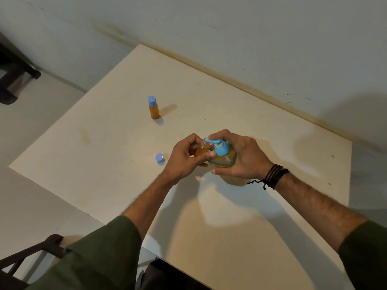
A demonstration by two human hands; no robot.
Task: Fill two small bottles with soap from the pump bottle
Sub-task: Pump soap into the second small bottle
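A clear pump bottle [225, 159] of orange soap with a blue pump head stands mid-table. My right hand [238, 155] grips it, fingers curled over the pump top. My left hand [185, 158] holds a small open bottle [201, 150], partly filled with orange soap, its mouth right under the pump spout. Its blue cap [159, 158] lies on the table just left of my left hand. A second small bottle [153, 107], capped in blue and full of orange soap, stands upright farther back on the left.
The cream table [230, 216] butts against a pale wall at the back right. Its left and near edges drop to the floor. A dark chair frame [31, 256] sits at lower left. A faint stain marks the table's left part.
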